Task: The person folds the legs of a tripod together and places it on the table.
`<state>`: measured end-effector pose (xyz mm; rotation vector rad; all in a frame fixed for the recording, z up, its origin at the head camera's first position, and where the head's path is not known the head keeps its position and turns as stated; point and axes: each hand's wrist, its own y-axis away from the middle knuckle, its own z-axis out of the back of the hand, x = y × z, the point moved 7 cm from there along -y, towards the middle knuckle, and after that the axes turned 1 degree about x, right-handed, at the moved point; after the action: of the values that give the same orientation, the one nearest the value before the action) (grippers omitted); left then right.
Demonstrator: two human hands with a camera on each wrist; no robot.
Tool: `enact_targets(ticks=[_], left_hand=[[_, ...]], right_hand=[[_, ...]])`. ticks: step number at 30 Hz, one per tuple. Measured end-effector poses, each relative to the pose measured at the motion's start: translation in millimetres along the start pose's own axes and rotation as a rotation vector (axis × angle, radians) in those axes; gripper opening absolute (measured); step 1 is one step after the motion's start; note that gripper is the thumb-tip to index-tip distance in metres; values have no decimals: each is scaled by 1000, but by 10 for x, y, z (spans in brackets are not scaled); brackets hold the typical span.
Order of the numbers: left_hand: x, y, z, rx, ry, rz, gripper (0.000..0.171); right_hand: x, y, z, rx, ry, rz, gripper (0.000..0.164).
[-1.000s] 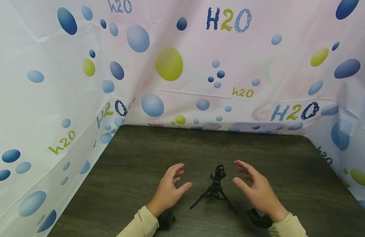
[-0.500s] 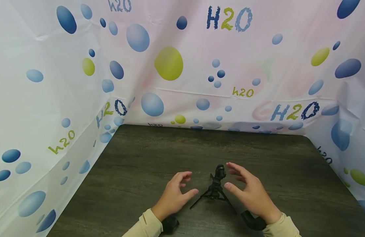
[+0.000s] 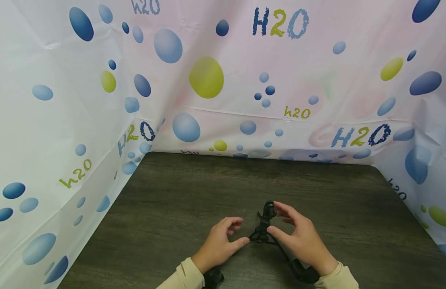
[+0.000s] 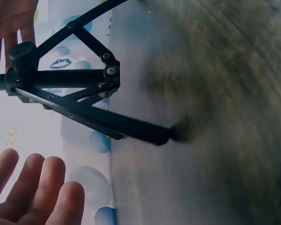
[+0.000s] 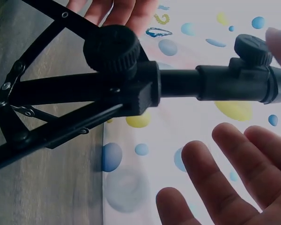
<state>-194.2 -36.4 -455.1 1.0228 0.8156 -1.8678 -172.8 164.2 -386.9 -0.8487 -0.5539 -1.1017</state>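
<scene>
A small black tripod (image 3: 262, 230) stands upright on the dark table with its legs spread. My left hand (image 3: 219, 244) is at its left, with the thumb tip overlapping the left leg in the head view. In the left wrist view, the relaxed fingers (image 4: 42, 187) of that hand lie apart from the legs. My right hand (image 3: 301, 239) is at the tripod's right, thumb and fingertips close beside its column. The right wrist view shows its loosely bent fingers (image 5: 210, 173) below the column (image 5: 178, 83) and the round locking knob (image 5: 113, 49).
A dark object (image 3: 213, 277) lies by the left wrist, partly hidden. A curved black piece (image 3: 304, 273) lies under the right wrist. White sheeting (image 3: 244, 52) with blue and green spots and H2O lettering encloses the table (image 3: 194, 180) behind and at both sides.
Both hands have moved inward to the tripod, the left going right and the right going left. The tripod has stayed in place.
</scene>
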Motion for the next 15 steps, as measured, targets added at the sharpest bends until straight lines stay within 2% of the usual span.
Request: enact_targets(ticks=[5,15], left_hand=[[4,-3,-47,29,26,-2,47],[25,-11,-111,68,43,27,39]], right_hand=[[-23,1,-20,-4,7,-23,53],[9,6,-32,-5,8,-1,39]])
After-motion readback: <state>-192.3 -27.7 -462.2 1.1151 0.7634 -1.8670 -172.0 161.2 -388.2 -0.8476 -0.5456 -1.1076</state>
